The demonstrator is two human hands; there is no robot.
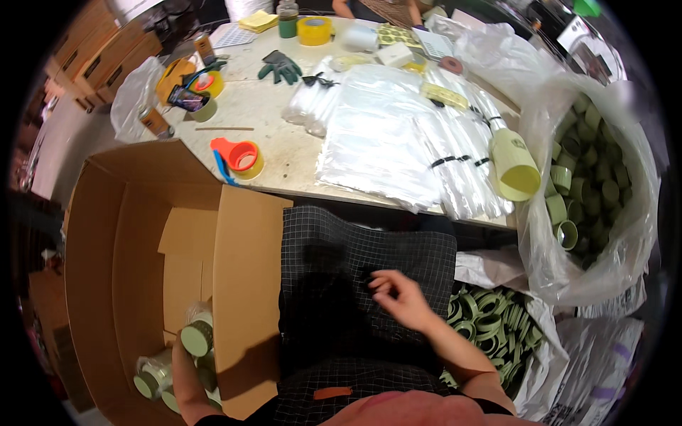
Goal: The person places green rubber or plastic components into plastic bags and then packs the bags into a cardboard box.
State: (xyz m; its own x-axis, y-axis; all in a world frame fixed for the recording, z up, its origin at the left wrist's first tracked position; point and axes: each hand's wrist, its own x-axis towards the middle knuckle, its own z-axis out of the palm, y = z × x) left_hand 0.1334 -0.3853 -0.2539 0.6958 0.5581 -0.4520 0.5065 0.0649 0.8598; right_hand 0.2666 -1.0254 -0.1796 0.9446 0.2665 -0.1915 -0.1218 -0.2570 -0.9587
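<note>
My left hand (180, 349) is down inside the cardboard box (234, 284), at the side of a green-ended cylinder in clear plastic wrap (197, 338). It seems closed on that cylinder, though most of its fingers are hidden behind it. Several similar wrapped cylinders (148, 384) lie at the bottom of the box around my wrist. My right hand (399, 298) hovers above the dark checked cloth (419, 255) on my lap. Its fingers are loosely bent and apart, with nothing clearly held. A dark patch near the fingertips is too unclear to name.
Stacks of clear plastic bags (376, 135) cover the table (284, 167) ahead. A pale green cup (514, 165) lies at their right. Green cups fill a plastic-lined bin (590, 184); green rings (490, 330) fill a sack. A tape dispenser (243, 157) sits near the table's edge.
</note>
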